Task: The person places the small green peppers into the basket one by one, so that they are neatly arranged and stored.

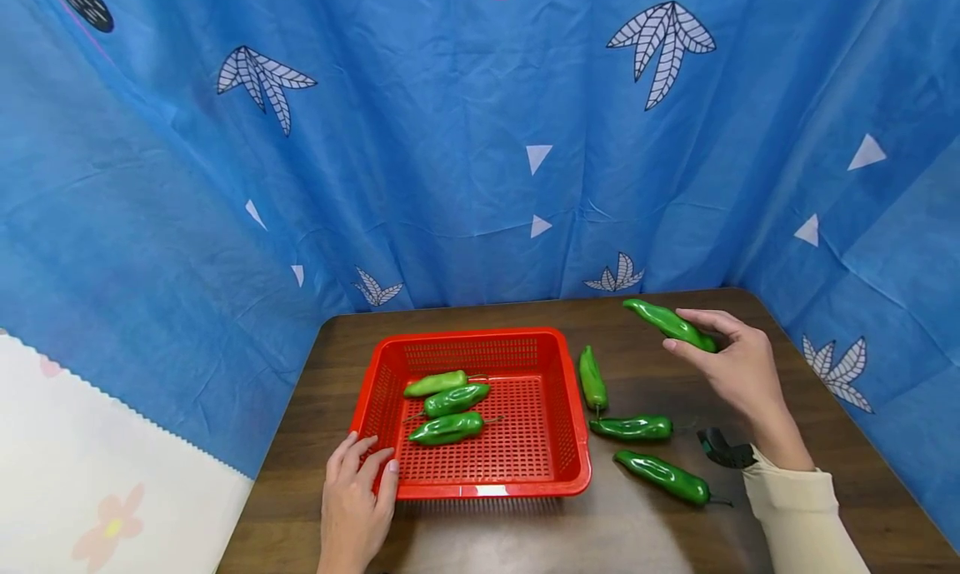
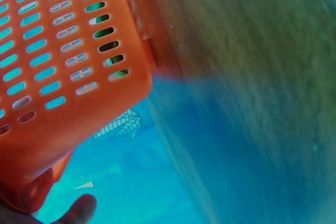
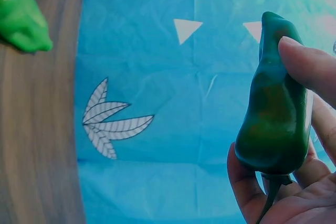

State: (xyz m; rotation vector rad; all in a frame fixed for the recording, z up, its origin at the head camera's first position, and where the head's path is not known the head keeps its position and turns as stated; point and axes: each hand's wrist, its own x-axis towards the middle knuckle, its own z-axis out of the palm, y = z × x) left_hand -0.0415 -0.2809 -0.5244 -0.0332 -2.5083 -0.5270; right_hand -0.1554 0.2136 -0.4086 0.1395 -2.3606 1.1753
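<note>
My right hand [image 1: 738, 366] pinches a green pepper [image 1: 667, 324] between thumb and fingers, up over the table's right rear. In the right wrist view the held pepper [image 3: 275, 124] points its stem down toward the palm, and the thumb lies near its narrow tip. At the front left corner of a red plastic basket [image 1: 525, 489], my left hand [image 1: 354, 499] has its fingers bent over the rim. Inside the basket lie a light green pepper [image 1: 437, 383] and two darker ones, the middle pepper [image 1: 456, 400] and the front pepper [image 1: 447, 429].
Right of the basket, three more green peppers lie on the brown table [image 1: 540, 549]: one upright in view [image 1: 592, 380], one crosswise pepper [image 1: 632, 427] and a slanted pepper [image 1: 663, 476]. A blue patterned curtain [image 1: 450, 182] stands behind and around the table.
</note>
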